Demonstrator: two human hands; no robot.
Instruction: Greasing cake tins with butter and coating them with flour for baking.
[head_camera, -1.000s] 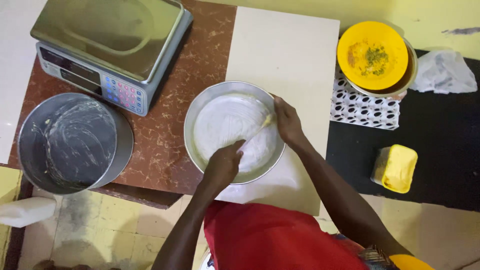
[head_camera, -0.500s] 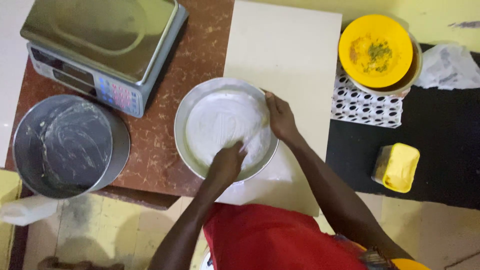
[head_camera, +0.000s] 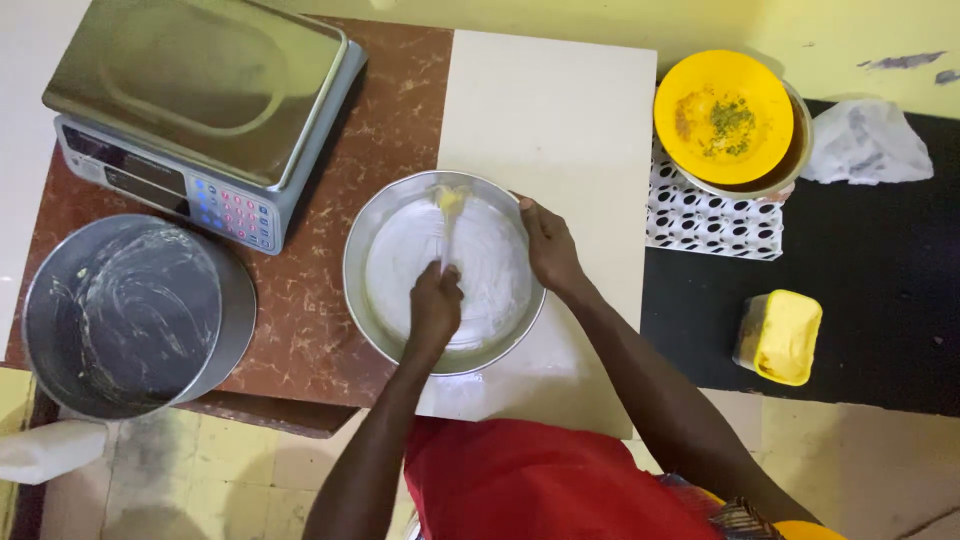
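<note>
Pans first: I see a round metal pan (head_camera: 372, 262) at the centre of the view, its inside smeared with a pale whitish coat. My left hand (head_camera: 436, 305) is clenched around the thin handle of a brush (head_camera: 447, 205), whose yellowish bristles sit at the pan's twelve o'clock edge, against the inner wall. My right hand (head_camera: 549, 247) grips the pan's rim at about two o'clock, fingers curled over the edge. The pan rests partly on a brown marbled tabletop (head_camera: 330, 330) and partly on a cream board (head_camera: 560, 120).

At nine o'clock from it stands a deeper metal tin (head_camera: 130, 315), streaked inside with the same whitish smear. At eleven o'clock is a weighing scale (head_camera: 200, 100) with a bare steel tray. At two o'clock a yellow bowl (head_camera: 722, 118) holding brownish and green flecks sits in a metal bowl on a black-and-white spotted tray (head_camera: 705, 225). At three o'clock lies a small yellow tub (head_camera: 782, 336).
</note>
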